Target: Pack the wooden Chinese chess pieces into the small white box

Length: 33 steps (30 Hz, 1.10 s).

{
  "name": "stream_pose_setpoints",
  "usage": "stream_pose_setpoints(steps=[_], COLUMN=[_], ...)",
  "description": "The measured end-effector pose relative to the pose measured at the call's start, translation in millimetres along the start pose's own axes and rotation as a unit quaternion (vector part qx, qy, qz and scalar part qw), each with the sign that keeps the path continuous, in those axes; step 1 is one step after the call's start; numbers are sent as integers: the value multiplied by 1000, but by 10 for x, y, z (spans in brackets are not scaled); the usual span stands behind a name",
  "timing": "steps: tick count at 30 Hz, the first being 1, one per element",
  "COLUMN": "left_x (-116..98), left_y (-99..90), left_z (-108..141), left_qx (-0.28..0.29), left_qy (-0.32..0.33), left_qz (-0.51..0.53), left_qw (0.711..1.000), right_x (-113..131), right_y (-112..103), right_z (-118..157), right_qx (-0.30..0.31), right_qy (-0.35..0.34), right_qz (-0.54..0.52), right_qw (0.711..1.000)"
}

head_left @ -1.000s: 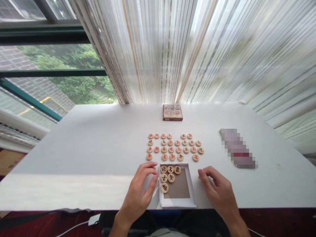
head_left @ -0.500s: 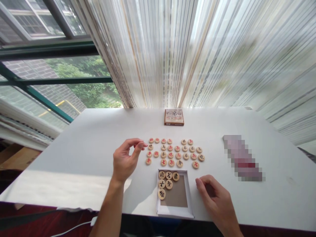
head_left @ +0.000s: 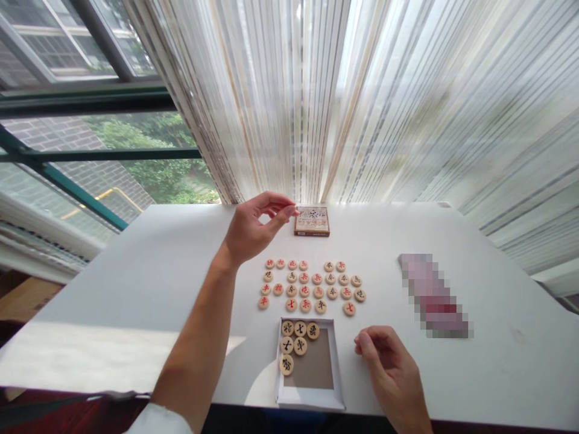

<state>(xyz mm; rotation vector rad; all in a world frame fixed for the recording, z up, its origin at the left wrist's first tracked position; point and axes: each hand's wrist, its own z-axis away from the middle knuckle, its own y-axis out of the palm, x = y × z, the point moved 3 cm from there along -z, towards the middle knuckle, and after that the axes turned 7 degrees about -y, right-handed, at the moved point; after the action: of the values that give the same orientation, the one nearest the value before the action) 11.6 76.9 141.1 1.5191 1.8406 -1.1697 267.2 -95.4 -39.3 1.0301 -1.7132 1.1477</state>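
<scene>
Left hand (head_left: 257, 229): arm extended across the bench (head_left: 497, 361); thumb and forefinger curved into a near-closed pinch, tips at the upper left corner of the printed Chinese chess box (head_left: 312, 224). No piece shows in the fingers; whether they touch the box or merely hang over its corner cannot be told from this angle.

Right hand (head_left: 393, 367): on or just over the bench, right of the tray, fingers loosely half-curled, nothing visible in the grasp.

Printed Chinese chess box, one: lying flat near the far edge, beyond the pieces.

Loose pieces (head_left: 304, 290), round, pale wood: four uneven rows of six, seven, eight and five, red and black characters mixed, with gaps.

Tray (head_left: 312, 399), white walls, brown floor: near edge of bench; holds six black-marked pieces (head_left: 300, 346) in its far left part, set three, two and one.

Pixelated article (head_left: 434, 295), one: right side; identity obscured.

Step in hand, by judgement: a reach to the box with the left hand, the right idle. Taking hold there would call for a wider spread of thumb and fingers, kept clear of the rows below.
</scene>
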Motion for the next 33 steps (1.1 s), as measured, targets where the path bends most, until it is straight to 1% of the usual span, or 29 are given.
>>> stream_pose_setpoints(steps=[3, 6, 10, 12, 14, 16, 19, 22, 25, 26, 28, 30, 33], left_x=[-102, -127, -22, 65, 171, 292, 463, 598, 663, 670, 668, 656, 651], left_y=[148, 299, 479, 514, 487, 396, 178, -45, -182, -192, -153, -46, 160], left_z=[-71, -42, 28, 47, 56, 66, 87, 110, 116, 118, 133, 161, 223], left_qx=[45, 110, 215, 252, 283, 312, 345, 382, 392, 392, 395, 403, 429], left_qy=[20, 27, 12, -1, -30, -75, -136, -195, -227, -231, -226, -204, -173], left_qz=[-25, -53, -82, -119, -163, -207, -270, -310, -340, -342, -333, -316, -306], left_qw=[998, 992, 973, 960, 945, 924, 889, 848, 824, 822, 826, 834, 832], right_x=[-20, -9, 26, 33, 30, 23, 11, -6, -25, -29, -32, -23, 0], right_y=[-19, -28, -26, -31, -36, -39, -36, -32, -38, -41, -44, -42, -40], right_z=[-15, -33, -53, -55, -51, -45, -38, -35, -28, -27, -26, -29, -36], right_qx=[-19, -37, -45, -48, -48, -49, -50, -49, -55, -59, -63, -63, -64], right_qy=[1, 7, 10, 12, 14, 15, 18, 25, 32, 35, 39, 42, 46], right_qz=[-25, -42, -50, -47, -44, -42, -38, -29, -16, -11, -3, 3, 17], right_qw=[1000, 998, 998, 998, 998, 998, 998, 998, 998, 998, 997, 997, 997])
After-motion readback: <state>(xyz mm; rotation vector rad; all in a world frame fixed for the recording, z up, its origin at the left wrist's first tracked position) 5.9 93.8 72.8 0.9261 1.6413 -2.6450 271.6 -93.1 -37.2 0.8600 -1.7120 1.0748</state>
